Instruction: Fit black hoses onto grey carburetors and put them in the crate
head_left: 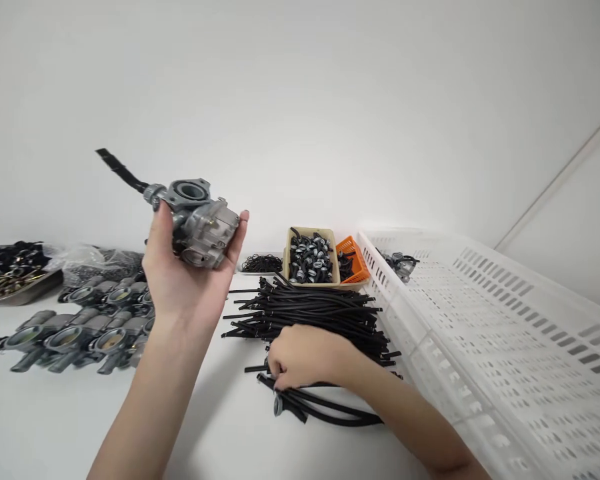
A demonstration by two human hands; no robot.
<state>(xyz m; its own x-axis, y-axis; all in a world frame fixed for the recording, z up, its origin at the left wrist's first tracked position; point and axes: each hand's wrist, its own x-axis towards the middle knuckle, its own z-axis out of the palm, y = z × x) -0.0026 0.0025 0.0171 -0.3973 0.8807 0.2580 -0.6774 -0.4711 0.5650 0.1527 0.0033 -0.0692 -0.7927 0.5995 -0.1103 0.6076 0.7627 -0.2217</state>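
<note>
My left hand [190, 280] holds up a metal carburetor [207, 230], its fingers wrapped round the body, with a short black tube [123, 170] sticking out to the upper left. My right hand [305, 357] is curled, fingertips down, over the front of a pile of black rubber hoses [315, 310]. Just below its fingertips are a small grey ring-shaped part [278, 404] and the ends of some loose black hoses [340, 417]. What those fingers pinch is hidden.
Rows of carburetors [70, 337] lie at left, near a metal tray of fittings [20, 283]. Behind the hoses stand a beige basket [337, 257] and an orange basket [363, 267] of small parts. A large white crate [480, 333] fills the right side.
</note>
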